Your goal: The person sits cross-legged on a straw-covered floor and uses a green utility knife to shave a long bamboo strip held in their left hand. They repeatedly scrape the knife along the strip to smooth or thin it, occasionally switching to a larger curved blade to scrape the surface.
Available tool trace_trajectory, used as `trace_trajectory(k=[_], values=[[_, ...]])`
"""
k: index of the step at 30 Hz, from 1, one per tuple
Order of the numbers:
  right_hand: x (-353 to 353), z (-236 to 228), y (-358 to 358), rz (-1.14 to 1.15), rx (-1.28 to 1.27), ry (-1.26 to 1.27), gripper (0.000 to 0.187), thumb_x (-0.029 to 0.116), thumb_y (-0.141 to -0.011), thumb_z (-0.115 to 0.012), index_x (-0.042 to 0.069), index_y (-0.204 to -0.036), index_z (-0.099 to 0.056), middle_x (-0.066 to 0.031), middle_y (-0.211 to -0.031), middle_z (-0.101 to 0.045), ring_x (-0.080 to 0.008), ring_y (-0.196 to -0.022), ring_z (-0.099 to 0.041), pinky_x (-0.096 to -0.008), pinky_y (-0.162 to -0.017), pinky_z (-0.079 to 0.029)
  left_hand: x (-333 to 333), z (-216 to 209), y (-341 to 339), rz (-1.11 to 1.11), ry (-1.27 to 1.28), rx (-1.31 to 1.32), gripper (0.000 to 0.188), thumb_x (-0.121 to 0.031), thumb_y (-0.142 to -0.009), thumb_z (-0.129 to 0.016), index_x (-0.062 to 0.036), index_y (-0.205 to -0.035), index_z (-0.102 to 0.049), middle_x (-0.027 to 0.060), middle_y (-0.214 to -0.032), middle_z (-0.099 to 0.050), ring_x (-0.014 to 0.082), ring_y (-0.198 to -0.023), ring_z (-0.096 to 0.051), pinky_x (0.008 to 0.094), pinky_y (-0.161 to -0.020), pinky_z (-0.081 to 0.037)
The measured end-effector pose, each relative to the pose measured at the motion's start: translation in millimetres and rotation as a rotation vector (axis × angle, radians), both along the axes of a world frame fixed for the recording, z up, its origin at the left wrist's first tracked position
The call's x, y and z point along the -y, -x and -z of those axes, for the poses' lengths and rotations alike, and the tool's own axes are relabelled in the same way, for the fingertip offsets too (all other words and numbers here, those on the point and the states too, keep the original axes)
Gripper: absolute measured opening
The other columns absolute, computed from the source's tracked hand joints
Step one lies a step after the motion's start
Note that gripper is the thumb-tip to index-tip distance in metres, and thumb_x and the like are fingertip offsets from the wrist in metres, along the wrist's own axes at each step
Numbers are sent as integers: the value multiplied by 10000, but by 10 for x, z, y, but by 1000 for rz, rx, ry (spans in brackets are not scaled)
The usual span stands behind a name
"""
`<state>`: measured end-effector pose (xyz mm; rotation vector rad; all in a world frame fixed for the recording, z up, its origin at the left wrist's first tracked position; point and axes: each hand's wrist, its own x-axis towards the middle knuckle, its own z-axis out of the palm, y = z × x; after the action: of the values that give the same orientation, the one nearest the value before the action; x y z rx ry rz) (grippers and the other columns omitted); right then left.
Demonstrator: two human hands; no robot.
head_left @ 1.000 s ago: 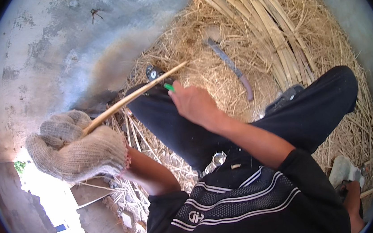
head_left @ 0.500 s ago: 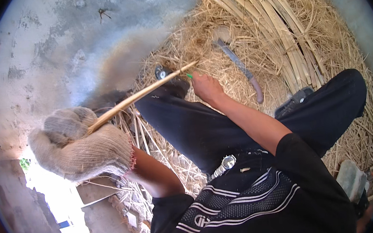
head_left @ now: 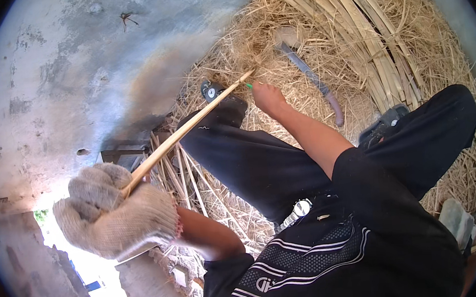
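Toward one to two o'clock, one bundle of long, flat, pale-yellow wooden strips (head_left: 373, 38) lies on dry yellow straw (head_left: 428, 44), cut off above and too overlapped to count, while one slender, tapering pale wooden stick (head_left: 182, 135) slants from eight o'clock to just past twelve, and one grey-bladed, brown-handled knife (head_left: 310, 74) lies near two. The left hand (head_left: 115, 214) at eight, in one beige knitted glove (head_left: 142, 221), clenches the stick, hiding its lower end; the bare right hand (head_left: 268, 97) at one curls round one bright-green object (head_left: 249, 85), mostly hidden, contact with the stick unclear.
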<state>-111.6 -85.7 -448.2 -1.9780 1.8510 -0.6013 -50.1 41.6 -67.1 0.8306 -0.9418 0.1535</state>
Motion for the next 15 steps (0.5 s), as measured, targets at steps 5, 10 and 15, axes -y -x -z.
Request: trace_trajectory(k=[5, 10, 15], values=[[338, 70, 248, -220, 1001, -919, 449, 398, -984, -480, -43, -1003, -559, -171, -726, -607, -247, -526, -588, -402, -458, -453, -11, 8, -198, -2, -40, 50, 351, -151, -825, -406, -207, -564, -178, -50, -456, -185, 68, -369, -145, 239, -363, -125], [-239, -457, -118, -288, 712, 72, 348, 353, -985, -443, 13, -980, -515, -229, -694, -607, -403, -585, -596, -481, -574, -481, 18, 64, -227, -28, 13, 20, 332, -131, -782, -419, -206, -560, -184, -43, -463, -170, 63, -379, -157, 233, -373, -126], [-870, -1457, -65, -297, 544, -22, 248, 273, -971, -466, 32, -997, -514, -253, -662, -603, -451, -646, -613, -546, -620, -482, -38, -12, -312, -30, -3, -39, 309, -171, -807, -420, -187, -548, -252, -32, -427, -216, 70, -339, -193, 231, -319, -177]])
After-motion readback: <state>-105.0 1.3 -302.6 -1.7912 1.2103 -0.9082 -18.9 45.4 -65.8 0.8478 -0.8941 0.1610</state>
